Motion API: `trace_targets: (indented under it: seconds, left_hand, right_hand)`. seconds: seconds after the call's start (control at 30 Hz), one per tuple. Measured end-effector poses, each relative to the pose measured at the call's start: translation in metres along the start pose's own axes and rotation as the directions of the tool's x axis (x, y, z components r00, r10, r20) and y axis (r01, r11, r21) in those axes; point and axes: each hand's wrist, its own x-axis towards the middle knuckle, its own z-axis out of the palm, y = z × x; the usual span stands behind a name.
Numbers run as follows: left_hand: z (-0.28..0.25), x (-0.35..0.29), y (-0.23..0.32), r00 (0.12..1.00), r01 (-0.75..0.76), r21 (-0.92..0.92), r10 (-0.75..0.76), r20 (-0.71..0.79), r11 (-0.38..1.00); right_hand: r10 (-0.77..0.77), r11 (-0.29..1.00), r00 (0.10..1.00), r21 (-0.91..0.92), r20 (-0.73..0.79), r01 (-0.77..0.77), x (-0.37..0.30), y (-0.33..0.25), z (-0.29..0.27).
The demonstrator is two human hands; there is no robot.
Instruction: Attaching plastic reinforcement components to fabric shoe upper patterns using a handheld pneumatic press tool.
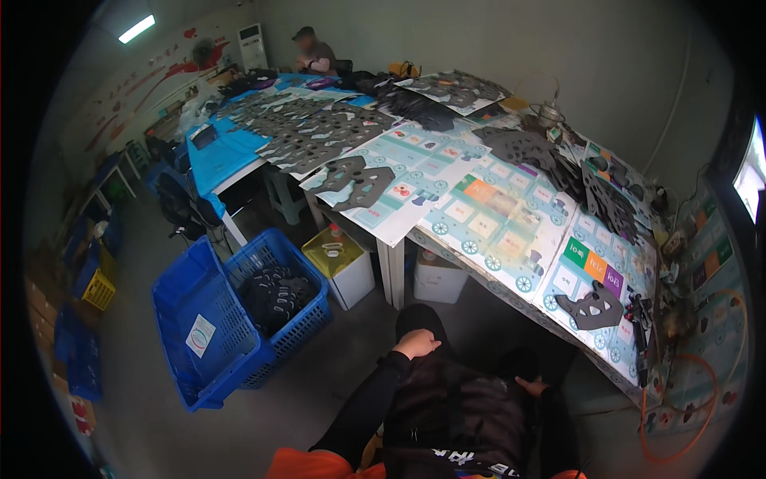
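My left hand [420,343] rests loosely closed on my left knee, and nothing shows in it. Over on my right thigh lies my right hand [532,386], fingers stretched out and holding nothing. Both are below the front edge of the worktable [499,243], which is covered with patterned sheets. Nearest the right hand on the table is a dark grey foam piece with cut-out holes [592,308]. Beside it lies a black hand tool [641,323], its kind unclear. Another pair of cut foam pieces [357,183] sits at the table's left end.
Two blue plastic crates [209,339] stand on the floor at left, one holding dark pieces [279,299]. White containers [351,275] stand under the table. An orange hose [712,399] hangs at right. Foam sheets [319,128] cover the far tables, where another person [315,54] sits.
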Motion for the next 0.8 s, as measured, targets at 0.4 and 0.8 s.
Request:
trace_targets:
  seconds: [0.4, 0.8]
  left_hand:
    - [0.003, 0.007, -0.007, 0.998, -0.059, -0.040, 0.059, -0.003, 0.997]
    - [-0.034, -0.021, 0.023, 0.994, -0.039, -0.093, 0.049, 0.097, 0.995]
  right_hand:
    - [0.031, 0.999, 0.998, 0.021, 0.061, -0.033, -0.013, -0.010, -0.008]
    - [0.002, 0.999, 1.000, 0.038, -0.029, -0.001, 0.013, 0.000, 0.005]
